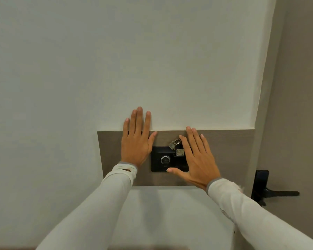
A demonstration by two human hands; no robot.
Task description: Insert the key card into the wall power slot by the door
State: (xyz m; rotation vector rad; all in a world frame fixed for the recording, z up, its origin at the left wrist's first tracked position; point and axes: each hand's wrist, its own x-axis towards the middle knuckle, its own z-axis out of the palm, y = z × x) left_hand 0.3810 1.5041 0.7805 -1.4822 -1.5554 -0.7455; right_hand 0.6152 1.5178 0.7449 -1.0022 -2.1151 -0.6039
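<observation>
A black wall power slot unit (163,160) with a round grille sits on a grey-brown wood panel (229,156). A dark key card with a small pale sticker (180,152) stands in the unit's upper right part, and a metal key ring with a key (174,143) hangs from its top. My left hand (136,139) lies flat, fingers spread, against the panel just left of the unit. My right hand (197,156) is spread open at the unit's right side, thumb under its lower edge, partly covering it. Neither hand holds anything.
A pale wall surrounds the panel. To the right a grey door frame (266,123) rises, and a black door lock with a lever handle (271,192) sticks out at lower right. White sleeves cover both my forearms.
</observation>
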